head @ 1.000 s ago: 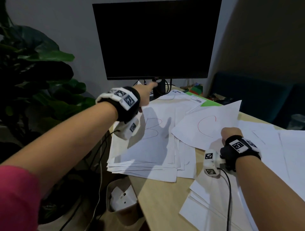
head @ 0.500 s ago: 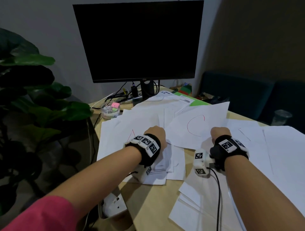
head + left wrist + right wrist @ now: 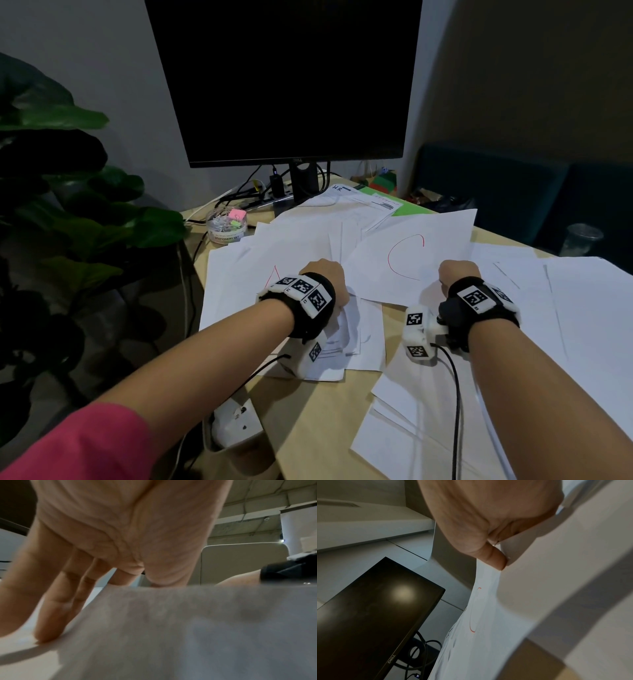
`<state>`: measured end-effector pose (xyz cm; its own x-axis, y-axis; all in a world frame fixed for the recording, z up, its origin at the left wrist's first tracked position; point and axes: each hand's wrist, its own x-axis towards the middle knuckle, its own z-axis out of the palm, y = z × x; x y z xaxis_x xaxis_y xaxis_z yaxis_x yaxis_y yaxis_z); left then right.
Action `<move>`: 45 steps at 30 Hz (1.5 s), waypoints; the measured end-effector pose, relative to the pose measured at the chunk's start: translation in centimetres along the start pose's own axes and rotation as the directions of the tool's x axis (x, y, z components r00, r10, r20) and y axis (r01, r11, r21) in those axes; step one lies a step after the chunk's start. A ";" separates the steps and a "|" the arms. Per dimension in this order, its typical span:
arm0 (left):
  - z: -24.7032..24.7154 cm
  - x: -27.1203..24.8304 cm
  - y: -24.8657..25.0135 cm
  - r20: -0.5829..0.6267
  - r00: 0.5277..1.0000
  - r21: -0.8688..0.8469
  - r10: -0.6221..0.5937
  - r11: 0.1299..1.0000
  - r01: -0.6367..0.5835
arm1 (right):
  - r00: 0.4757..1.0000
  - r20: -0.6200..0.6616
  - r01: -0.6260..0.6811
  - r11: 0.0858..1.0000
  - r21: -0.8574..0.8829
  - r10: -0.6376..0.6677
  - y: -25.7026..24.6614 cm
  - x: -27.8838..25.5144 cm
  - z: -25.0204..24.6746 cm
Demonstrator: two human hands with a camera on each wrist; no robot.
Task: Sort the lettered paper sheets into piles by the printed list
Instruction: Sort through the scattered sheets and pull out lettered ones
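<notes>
White sheets cover the desk. My left hand (image 3: pixel 325 275) rests on the left pile (image 3: pixel 239 301) beside a sheet with a red A (image 3: pixel 274 274). In the left wrist view its straight fingers (image 3: pixel 48 628) press down on the paper, and a loose sheet (image 3: pixel 188 628) fills the foreground. My right hand (image 3: pixel 457 274) pinches the near edge of the sheet with a red C (image 3: pixel 407 257), lifted a little off the desk. The thumb (image 3: pixel 496 559) clamps that C sheet (image 3: pixel 481 615). A printed page (image 3: pixel 363 202) lies near the monitor foot.
A dark monitor (image 3: pixel 284 78) stands at the back with cables behind it. A clear stationery tub (image 3: pixel 227 224) sits at the back left, and a leafy plant (image 3: pixel 68 205) is off the left edge. More sheets lie to the right (image 3: pixel 582 308) and near front (image 3: pixel 411 428). A glass (image 3: pixel 582 238) stands far right.
My left hand drew back from the monitor foot and came down on the left pile by the A sheet. My right hand kept hold of the C sheet.
</notes>
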<state>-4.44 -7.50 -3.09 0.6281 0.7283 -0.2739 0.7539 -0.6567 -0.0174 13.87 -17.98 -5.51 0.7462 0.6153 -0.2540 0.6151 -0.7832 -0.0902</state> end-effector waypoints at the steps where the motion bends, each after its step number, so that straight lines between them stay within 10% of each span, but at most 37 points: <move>1: 0.0 0.0 0.2 -0.005 1.000 0.001 -0.003 1.000 0.003 | 1.000 0.002 0.007 1.000 -0.004 -0.007 0.0 0.0 0.0; 18: -1.7 -0.8 1.0 -0.027 1.000 0.015 0.013 1.000 -0.012 | 0.996 -0.056 0.062 0.990 -0.126 -0.069 0.0 -0.7 -0.2; 34: -14.5 -6.7 -7.0 -0.365 0.931 0.258 0.011 0.962 0.090 | 0.985 -0.148 0.093 0.996 -0.007 -0.093 -1.7 -3.5 -2.9; 45: -15.7 -7.1 -6.1 -0.455 0.889 0.258 0.061 0.964 0.066 | 0.983 -0.181 0.134 0.828 0.545 -0.040 -6.0 -2.9 -1.3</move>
<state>-10.43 -5.58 14.02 0.6918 0.6959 0.1927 0.7182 -0.6357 -0.2830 8.37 -14.93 -2.99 0.7548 0.6521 -0.0718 0.4707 -0.6145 -0.6331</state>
